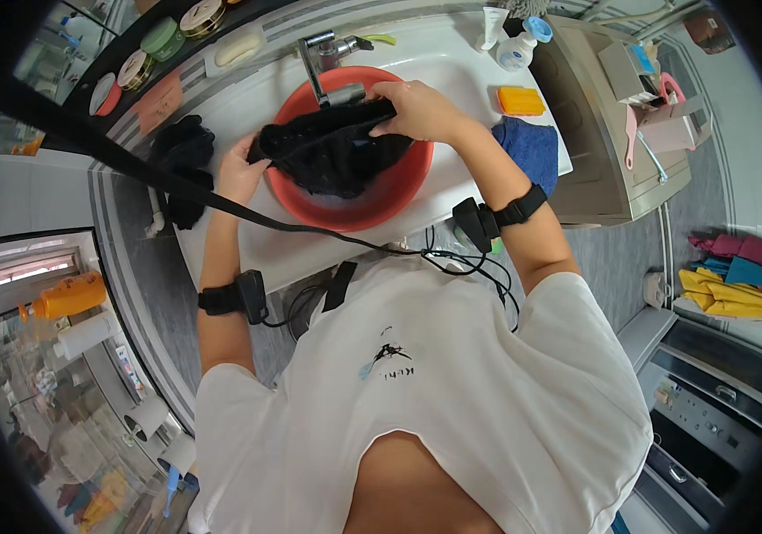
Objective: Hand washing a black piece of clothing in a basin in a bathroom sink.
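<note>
The left hand [240,173] and right hand [416,110] both pinch a cloth [336,158]. It hangs over the basin [409,190], by the tap [343,95].

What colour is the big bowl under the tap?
The bowl is orange-red; the head view shows it best.

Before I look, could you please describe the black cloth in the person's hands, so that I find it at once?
At the white sink counter, find the red basin under the faucet. The black cloth stretches across its opening, held between left hand and right hand. The second black cloth, at the counter's left edge, is held by neither.
</note>
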`<state>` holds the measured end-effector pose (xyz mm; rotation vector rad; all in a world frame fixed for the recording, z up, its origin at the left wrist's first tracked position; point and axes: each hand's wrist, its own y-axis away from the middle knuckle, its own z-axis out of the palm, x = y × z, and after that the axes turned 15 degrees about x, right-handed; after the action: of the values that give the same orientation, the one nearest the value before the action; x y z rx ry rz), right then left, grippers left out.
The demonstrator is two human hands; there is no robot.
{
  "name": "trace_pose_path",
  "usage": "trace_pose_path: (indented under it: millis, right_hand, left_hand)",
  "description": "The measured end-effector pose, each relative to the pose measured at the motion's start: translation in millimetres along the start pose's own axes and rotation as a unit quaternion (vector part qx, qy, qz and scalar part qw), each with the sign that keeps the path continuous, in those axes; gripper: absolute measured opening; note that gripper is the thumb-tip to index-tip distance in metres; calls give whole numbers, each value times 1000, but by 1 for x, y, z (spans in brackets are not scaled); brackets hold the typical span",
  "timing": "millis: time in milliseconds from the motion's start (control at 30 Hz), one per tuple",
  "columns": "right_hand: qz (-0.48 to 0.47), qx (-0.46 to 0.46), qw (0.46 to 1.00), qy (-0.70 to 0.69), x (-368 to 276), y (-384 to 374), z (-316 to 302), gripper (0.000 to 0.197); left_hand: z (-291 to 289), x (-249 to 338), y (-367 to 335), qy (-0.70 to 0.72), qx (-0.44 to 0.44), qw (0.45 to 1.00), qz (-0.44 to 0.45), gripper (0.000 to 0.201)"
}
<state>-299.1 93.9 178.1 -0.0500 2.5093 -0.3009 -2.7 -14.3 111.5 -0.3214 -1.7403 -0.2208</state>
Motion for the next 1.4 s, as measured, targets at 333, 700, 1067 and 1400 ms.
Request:
trace_pose_path:
  millis: [333, 700, 1067, 1400]
  right_hand:
    - [22, -22, 975, -221, 85, 49, 26, 30]
    - [168, 75, 920, 346, 291, 105, -50, 92]
    - [140, 82, 945, 284, 332, 87, -47, 89]
    - [174, 168, 953, 182, 354, 96, -41, 77]
  left_hand:
    - [-1, -86, 26, -10, 25, 996, -79, 48]
    - [-17, -119, 64, -354, 55, 933, -3, 40]
    - [-43, -157, 93, -257, 193, 923, -210, 42]
    - [-15, -131, 84, -140, 232, 912, -310, 35]
